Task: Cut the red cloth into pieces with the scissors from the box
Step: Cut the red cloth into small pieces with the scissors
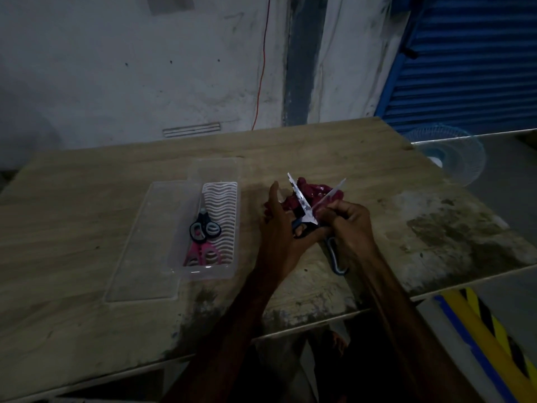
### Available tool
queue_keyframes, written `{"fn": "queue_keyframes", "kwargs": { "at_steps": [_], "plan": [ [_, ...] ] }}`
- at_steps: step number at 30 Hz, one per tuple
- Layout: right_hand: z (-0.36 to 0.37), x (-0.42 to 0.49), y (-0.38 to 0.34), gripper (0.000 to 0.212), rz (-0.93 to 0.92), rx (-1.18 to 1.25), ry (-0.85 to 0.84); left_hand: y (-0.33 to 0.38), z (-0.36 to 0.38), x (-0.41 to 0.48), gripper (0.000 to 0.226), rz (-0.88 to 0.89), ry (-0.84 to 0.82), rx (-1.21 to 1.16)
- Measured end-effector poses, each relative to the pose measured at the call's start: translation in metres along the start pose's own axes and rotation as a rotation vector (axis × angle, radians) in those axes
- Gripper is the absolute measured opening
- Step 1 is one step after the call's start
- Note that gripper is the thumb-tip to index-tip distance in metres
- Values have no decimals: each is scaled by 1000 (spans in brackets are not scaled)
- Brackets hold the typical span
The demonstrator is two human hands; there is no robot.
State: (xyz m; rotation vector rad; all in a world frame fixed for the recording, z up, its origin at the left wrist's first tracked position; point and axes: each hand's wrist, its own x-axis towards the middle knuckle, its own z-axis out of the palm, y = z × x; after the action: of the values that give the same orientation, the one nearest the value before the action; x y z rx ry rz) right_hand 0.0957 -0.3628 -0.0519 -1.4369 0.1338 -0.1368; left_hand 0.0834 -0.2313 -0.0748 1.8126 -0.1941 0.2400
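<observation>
A crumpled red cloth (312, 191) lies on the wooden table (87, 213), just past my hands. A pair of scissors (303, 203) is held over it with its two blades spread wide in a V. My left hand (277, 231) holds the dark handle on the left, with the thumb raised. My right hand (353, 225) is closed around the other arm near the pivot, and a blue-grey handle loop (337, 258) sticks out below it. Whether the cloth sits between the blades is not clear.
A clear plastic box (232, 228) with a white wavy insert stands to the left. It holds black scissors (203, 228) and pink scissors (203, 254). Its clear lid (139, 257) lies flat beside it. The table's near edge runs close below my forearms.
</observation>
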Motion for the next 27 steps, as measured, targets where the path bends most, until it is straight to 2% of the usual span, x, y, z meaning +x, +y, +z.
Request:
{"fn": "queue_keyframes", "kwargs": {
  "at_steps": [3,8,11,14,20,27],
  "plan": [
    [-3,0,-4,11,-14,-35,18,3,-1,-1,124,14,19,23],
    [2,1,1,35,-83,-80,146,6,2,-2,116,27,32,41],
    [3,1,1,40,-131,-198,209,5,3,-3,112,58,8,52],
    [0,0,1,36,-120,-68,129,7,2,-3,113,49,5,45],
    [-6,-9,-10,10,3,58,68,5,0,-2,117,17,23,28],
    [-4,-13,-12,20,-46,3,49,7,-2,-2,118,38,83,91]
  ]
}}
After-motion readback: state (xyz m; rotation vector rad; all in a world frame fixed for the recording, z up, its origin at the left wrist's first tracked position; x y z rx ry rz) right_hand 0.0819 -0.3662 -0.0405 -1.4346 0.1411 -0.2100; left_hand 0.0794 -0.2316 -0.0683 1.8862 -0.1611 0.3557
